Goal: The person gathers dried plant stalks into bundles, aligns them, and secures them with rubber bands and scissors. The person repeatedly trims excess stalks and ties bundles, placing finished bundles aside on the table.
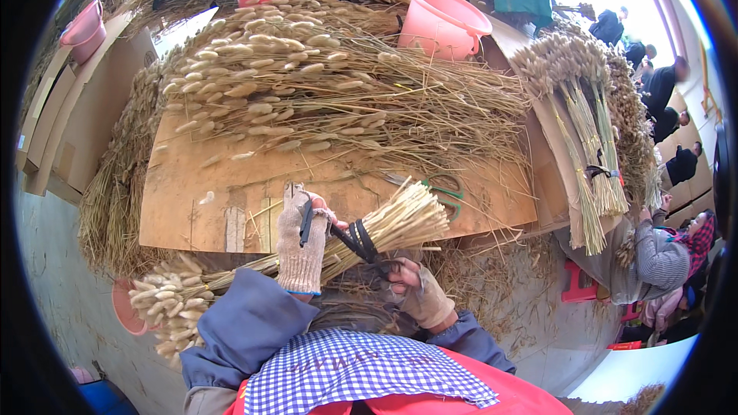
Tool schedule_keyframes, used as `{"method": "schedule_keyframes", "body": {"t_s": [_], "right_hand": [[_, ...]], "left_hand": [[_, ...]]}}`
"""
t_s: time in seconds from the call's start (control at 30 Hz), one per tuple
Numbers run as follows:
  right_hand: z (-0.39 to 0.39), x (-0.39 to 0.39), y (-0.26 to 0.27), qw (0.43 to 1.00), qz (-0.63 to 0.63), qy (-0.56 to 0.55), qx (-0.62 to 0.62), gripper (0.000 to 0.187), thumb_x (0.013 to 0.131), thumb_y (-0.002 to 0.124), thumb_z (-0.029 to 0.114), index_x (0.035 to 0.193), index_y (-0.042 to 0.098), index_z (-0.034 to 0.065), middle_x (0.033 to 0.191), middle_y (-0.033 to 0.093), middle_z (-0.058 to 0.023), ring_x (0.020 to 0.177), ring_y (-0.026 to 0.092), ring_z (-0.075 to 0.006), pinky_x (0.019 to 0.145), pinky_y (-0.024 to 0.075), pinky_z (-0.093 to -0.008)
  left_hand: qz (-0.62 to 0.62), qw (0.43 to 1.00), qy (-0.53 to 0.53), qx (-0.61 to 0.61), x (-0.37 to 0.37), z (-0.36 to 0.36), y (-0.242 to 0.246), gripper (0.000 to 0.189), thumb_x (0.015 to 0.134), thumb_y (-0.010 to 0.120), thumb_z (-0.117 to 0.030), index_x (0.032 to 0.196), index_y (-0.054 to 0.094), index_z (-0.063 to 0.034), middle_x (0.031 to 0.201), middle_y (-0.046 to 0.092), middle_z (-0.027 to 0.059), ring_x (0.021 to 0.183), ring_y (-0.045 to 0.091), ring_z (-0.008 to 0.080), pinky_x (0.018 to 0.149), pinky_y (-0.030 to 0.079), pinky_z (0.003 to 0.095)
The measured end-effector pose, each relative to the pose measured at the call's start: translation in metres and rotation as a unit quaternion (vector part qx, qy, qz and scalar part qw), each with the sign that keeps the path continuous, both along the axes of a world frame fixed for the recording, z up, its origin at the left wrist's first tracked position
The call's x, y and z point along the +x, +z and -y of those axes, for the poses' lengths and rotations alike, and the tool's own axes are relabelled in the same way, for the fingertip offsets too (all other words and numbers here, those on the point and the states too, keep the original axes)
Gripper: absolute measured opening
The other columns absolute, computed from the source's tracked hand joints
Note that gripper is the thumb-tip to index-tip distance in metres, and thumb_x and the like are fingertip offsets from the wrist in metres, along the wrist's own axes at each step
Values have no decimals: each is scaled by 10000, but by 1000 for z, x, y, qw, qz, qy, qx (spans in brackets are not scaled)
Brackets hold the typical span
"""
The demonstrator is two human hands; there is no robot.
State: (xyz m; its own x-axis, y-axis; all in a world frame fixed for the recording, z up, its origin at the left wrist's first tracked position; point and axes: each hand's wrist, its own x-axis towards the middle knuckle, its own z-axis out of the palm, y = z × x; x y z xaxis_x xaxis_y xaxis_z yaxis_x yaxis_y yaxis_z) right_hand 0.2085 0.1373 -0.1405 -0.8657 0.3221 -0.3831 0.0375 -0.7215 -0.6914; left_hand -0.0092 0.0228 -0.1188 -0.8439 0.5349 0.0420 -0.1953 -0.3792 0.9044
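A bundle of dried bunny-tail grass [412,216] lies slantwise across my lap, fluffy heads at lower left and pale cut stem ends at upper right. A black strip [363,240] is wound around its stems. My left hand [301,242], in a knitted fingerless glove, reaches over the bundle and grips one part of the strip; a loose end lies over the glove. Below the stems, my right hand [416,291], in a worn glove, pinches the strip's other part near the bundle. Green-handled scissors [447,193] rest on the wooden board [196,196], partly behind the stem ends.
Loose bunny-tail grass [323,80] is heaped across the board's far side. Pink buckets [441,23] stand beyond it. Tied bundles [594,144] lie on cardboard at right, near a seated person [663,253]. Cardboard boxes [92,109] stand left; a pink basket [128,306] sits on the floor.
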Motion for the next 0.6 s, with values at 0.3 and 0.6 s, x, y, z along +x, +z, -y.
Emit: {"method": "schedule_keyframes", "body": {"t_s": [0.3,0.6], "right_hand": [[-48,-23,24,980,-79,181,16,264,983,627,264,1107,610,32,1096,622,-70,1059,584,-206,982,466,-357],[-85,-144,122,589,-59,426,684,175,883,670,221,836,687,54,729,656,-123,690,651,-292,634,523,-383]], "left_hand": [[60,978,-184,75,22,43,41,337,994,622,-250,777,504,-21,745,504,69,650,598,210,624,613,393],[-44,977,-159,-137,46,20,22,287,1035,536,-260,863,564,-31,803,615,60,759,638,168,701,492,280]]}}
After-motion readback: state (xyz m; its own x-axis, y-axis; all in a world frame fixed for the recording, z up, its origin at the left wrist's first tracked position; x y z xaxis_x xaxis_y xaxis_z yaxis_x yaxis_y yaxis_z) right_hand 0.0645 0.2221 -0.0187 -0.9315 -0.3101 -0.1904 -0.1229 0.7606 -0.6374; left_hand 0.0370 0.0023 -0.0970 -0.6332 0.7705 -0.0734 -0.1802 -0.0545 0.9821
